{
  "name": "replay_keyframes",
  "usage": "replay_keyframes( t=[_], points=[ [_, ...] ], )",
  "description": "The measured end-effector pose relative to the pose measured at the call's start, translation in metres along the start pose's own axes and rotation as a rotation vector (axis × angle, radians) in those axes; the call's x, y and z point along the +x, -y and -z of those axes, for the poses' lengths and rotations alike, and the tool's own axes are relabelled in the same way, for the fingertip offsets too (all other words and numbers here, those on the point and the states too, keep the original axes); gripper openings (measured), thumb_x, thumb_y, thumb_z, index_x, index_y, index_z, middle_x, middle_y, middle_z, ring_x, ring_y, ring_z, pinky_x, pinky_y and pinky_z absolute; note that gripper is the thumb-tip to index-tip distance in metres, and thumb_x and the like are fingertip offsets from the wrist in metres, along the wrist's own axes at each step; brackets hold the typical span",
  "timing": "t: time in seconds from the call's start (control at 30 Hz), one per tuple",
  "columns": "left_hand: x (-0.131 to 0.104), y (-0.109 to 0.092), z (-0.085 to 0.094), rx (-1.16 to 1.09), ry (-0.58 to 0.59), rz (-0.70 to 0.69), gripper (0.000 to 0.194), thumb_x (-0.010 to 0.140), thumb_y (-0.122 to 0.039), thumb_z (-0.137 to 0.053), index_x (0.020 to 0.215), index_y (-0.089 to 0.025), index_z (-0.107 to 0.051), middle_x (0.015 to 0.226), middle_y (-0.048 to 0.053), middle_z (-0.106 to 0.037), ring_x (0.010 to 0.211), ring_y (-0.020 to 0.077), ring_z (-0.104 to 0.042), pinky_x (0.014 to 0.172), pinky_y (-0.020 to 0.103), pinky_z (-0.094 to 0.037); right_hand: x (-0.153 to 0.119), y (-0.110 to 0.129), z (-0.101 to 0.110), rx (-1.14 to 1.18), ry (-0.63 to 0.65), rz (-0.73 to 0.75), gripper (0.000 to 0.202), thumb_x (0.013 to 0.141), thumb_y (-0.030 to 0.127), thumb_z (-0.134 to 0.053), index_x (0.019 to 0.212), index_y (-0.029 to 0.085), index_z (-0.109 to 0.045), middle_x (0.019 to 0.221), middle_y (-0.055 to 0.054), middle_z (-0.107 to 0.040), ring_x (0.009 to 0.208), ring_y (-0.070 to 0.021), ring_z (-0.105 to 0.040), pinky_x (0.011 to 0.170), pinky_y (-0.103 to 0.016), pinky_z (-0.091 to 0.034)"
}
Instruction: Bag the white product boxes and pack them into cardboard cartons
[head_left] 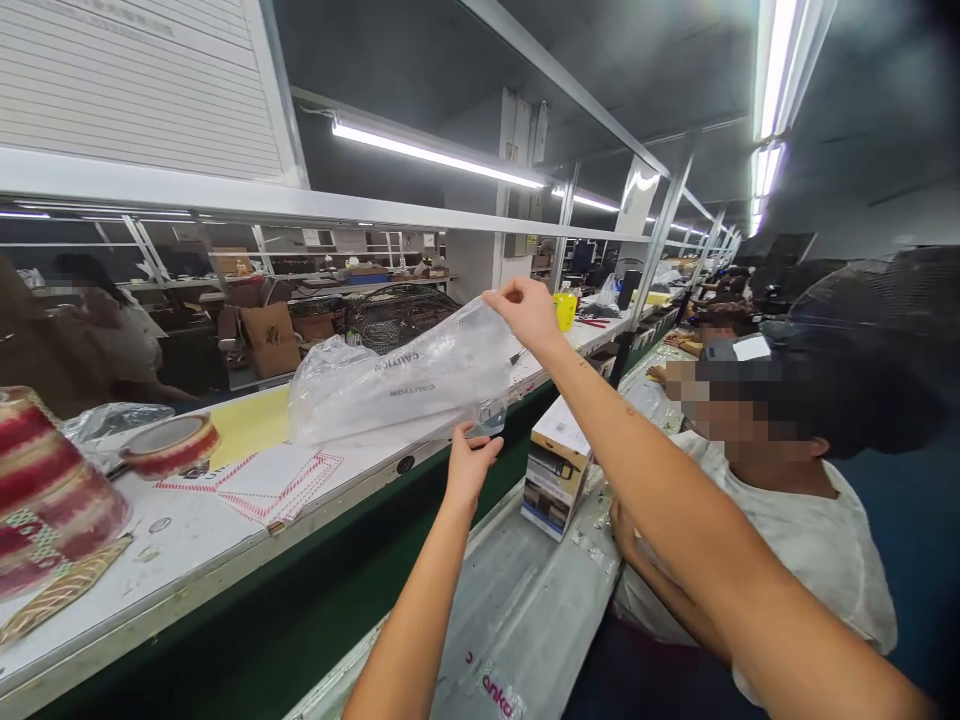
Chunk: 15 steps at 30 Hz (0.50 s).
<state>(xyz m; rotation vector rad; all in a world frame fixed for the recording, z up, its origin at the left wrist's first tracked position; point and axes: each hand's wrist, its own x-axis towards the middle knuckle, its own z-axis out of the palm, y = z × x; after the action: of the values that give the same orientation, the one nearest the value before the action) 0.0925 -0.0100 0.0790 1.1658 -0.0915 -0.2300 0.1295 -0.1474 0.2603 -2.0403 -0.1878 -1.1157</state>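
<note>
A clear plastic bag [405, 385] printed with CAUTION hangs stretched over the white bench. Its upper right corner is pinched in my right hand [525, 310], raised above the bench edge. Below it, my left hand [471, 465] has thumb and fingers apart beside the bag's lower right corner; a contact there is hard to make out. To the right of my left hand, a printed product box [556, 470] stands upright on the lower conveyor surface.
Rolls of red tape [171, 442] and red-white labels [281, 480] lie on the bench [187, 560] at left. A yellow container [566, 310] stands farther back. Close at right sits a person [795, 520] in a white shirt. Metal rails cross above.
</note>
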Motion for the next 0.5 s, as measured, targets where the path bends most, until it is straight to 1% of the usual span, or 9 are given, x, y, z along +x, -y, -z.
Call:
replay_keyframes(
  t=[0.07, 0.1, 0.2, 0.27, 0.33, 0.37, 0.4, 0.43, 0.5],
  points=[
    [0.002, 0.004, -0.005, -0.152, 0.042, 0.077, 0.053, 0.074, -0.011, -0.077, 0.117, -0.018, -0.048, 0.09, 0.007, -0.066, 0.082, 0.0208, -0.067, 0.088, 0.041, -0.054, -0.009, -0.004, 0.004, 0.031, 0.028, 0.019, 0.022, 0.087, 0.031, -0.061, 0.072, 0.017, -0.053, 0.067, 0.003, -0.054, 0.064, -0.011, -0.05, 0.068, -0.026, -0.043],
    [0.003, 0.005, -0.007, -0.197, 0.05, 0.092, 0.055, 0.075, -0.011, -0.076, 0.12, -0.019, -0.046, 0.09, 0.007, -0.066, 0.081, 0.0199, -0.068, 0.085, 0.038, -0.056, -0.015, -0.007, 0.006, 0.059, 0.008, 0.02, 0.021, 0.09, 0.032, -0.057, 0.075, 0.018, -0.051, 0.069, 0.003, -0.055, 0.066, -0.0117, -0.052, 0.069, -0.027, -0.045],
    [0.013, 0.005, -0.017, -0.378, 0.074, 0.178, 0.061, 0.078, -0.009, -0.069, 0.129, -0.019, -0.038, 0.098, 0.011, -0.066, 0.082, 0.0204, -0.071, 0.08, 0.035, -0.059, -0.035, -0.008, 0.011, 0.124, -0.179, 0.087, 0.024, 0.096, 0.042, -0.049, 0.086, 0.021, -0.047, 0.078, -0.001, -0.061, 0.075, -0.0157, -0.061, 0.076, -0.032, -0.049],
    [0.022, 0.003, -0.024, -0.5, 0.121, 0.254, 0.051, 0.082, -0.011, -0.058, 0.13, -0.013, -0.039, 0.103, 0.019, -0.065, 0.086, 0.0256, -0.073, 0.079, 0.039, -0.06, -0.052, 0.0, 0.012, 0.156, -0.23, 0.169, 0.028, 0.098, 0.05, -0.046, 0.09, 0.023, -0.044, 0.08, -0.003, -0.064, 0.077, -0.0172, -0.064, 0.077, -0.033, -0.051],
    [0.031, 0.001, -0.029, -0.61, 0.162, 0.296, 0.039, 0.088, -0.018, -0.044, 0.126, -0.008, -0.044, 0.108, 0.025, -0.063, 0.094, 0.0298, -0.073, 0.079, 0.042, -0.06, -0.073, 0.015, 0.014, 0.214, -0.241, 0.206, 0.029, 0.099, 0.052, -0.045, 0.093, 0.024, -0.041, 0.076, -0.002, -0.065, 0.068, -0.0166, -0.064, 0.069, -0.032, -0.053],
    [0.035, 0.0, -0.031, -0.657, 0.168, 0.301, 0.037, 0.091, -0.022, -0.037, 0.124, -0.008, -0.046, 0.112, 0.027, -0.063, 0.098, 0.0303, -0.072, 0.081, 0.043, -0.06, -0.087, 0.024, 0.016, 0.245, -0.269, 0.217, 0.027, 0.1, 0.051, -0.045, 0.094, 0.025, -0.04, 0.073, -0.001, -0.064, 0.062, -0.0158, -0.063, 0.063, -0.031, -0.052],
    [0.039, 0.0, -0.031, -0.698, 0.169, 0.283, 0.038, 0.094, -0.026, -0.03, 0.123, -0.01, -0.049, 0.115, 0.026, -0.062, 0.103, 0.0302, -0.071, 0.083, 0.044, -0.059, -0.104, 0.032, 0.018, 0.259, -0.326, 0.239, 0.026, 0.1, 0.049, -0.048, 0.095, 0.025, -0.039, 0.072, 0.0, -0.064, 0.058, -0.0149, -0.061, 0.058, -0.029, -0.05],
    [0.041, 0.001, -0.031, -0.729, 0.17, 0.245, 0.04, 0.096, -0.029, -0.026, 0.122, -0.012, -0.051, 0.119, 0.025, -0.062, 0.108, 0.0297, -0.069, 0.085, 0.045, -0.058, -0.123, 0.04, 0.022, 0.255, -0.423, 0.274, 0.025, 0.099, 0.047, -0.052, 0.096, 0.026, -0.039, 0.07, 0.002, -0.063, 0.053, -0.0141, -0.058, 0.053, -0.027, -0.048],
    [0.045, 0.004, -0.027, -0.756, 0.174, 0.146, 0.043, 0.099, -0.035, -0.024, 0.116, -0.018, -0.059, 0.124, 0.02, -0.063, 0.116, 0.0286, -0.064, 0.091, 0.045, -0.055, -0.166, 0.053, 0.032, 0.234, -0.604, 0.275, 0.025, 0.097, 0.046, -0.057, 0.098, 0.027, -0.04, 0.068, 0.004, -0.06, 0.051, -0.0136, -0.056, 0.049, -0.026, -0.046]
  ],
)
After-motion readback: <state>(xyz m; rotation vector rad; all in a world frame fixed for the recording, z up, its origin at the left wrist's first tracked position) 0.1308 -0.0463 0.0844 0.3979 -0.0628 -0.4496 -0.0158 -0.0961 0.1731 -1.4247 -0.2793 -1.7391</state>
